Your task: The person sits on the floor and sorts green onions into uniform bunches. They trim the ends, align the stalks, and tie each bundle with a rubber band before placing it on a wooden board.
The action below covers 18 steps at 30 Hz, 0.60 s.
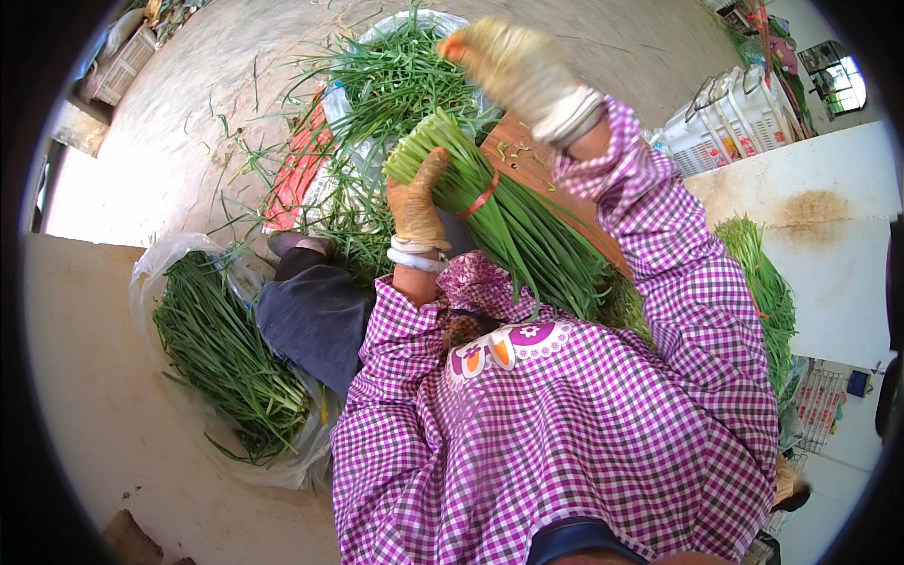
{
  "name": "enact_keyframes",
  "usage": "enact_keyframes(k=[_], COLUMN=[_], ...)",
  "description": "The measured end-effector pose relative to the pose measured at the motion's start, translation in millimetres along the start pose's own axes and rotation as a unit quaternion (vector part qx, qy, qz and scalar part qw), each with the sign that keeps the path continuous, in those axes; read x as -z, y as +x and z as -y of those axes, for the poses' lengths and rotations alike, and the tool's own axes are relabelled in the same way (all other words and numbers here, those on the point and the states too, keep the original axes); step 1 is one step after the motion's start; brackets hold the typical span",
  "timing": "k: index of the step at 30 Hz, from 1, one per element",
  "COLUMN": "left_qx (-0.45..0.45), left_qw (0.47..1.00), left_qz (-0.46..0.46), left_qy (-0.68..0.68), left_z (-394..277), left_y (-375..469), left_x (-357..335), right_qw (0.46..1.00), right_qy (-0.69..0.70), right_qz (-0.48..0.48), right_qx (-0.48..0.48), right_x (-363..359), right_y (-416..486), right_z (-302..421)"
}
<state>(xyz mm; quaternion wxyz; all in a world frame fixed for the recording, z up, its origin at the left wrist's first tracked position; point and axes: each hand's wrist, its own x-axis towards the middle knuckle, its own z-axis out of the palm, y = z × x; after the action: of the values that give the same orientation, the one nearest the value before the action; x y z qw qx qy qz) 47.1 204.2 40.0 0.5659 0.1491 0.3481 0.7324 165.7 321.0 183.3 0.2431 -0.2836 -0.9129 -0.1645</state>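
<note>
My left hand, in a stained work glove, grips a thick bundle of garlic chives near its pale cut ends. A red band circles the bundle, whose green leaves slant down to the right across my lap. Raised above and right of the cut ends is my gloved right hand, blurred by motion. Its fingers look curled, with orange at the tips; whether they hold anything is unclear. Just beyond the bundle, a plastic-lined container is heaped with loose chive trimmings.
Loose chives lie in a clear plastic bag at left. A brown board is under the bundle. More tied chives stand at right, near a low white wall and a white plastic crate. Scraps litter the concrete floor.
</note>
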Motion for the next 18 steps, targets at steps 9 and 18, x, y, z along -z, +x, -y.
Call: enact_keyframes(k=[9, 18], left_qx=[0.030, 0.025], left_qw=[0.994, 0.998], left_qz=[-0.109, -0.043], left_qy=[-0.005, -0.050], left_z=[10, 6], left_y=[9, 7], left_x=[19, 17], right_qw=[0.834, 0.830], right_qy=[0.159, 0.309], right_qz=[0.460, 0.397], right_qx=[-0.259, -0.241], right_x=[35, 22], right_y=[-110, -132], right_z=[73, 40])
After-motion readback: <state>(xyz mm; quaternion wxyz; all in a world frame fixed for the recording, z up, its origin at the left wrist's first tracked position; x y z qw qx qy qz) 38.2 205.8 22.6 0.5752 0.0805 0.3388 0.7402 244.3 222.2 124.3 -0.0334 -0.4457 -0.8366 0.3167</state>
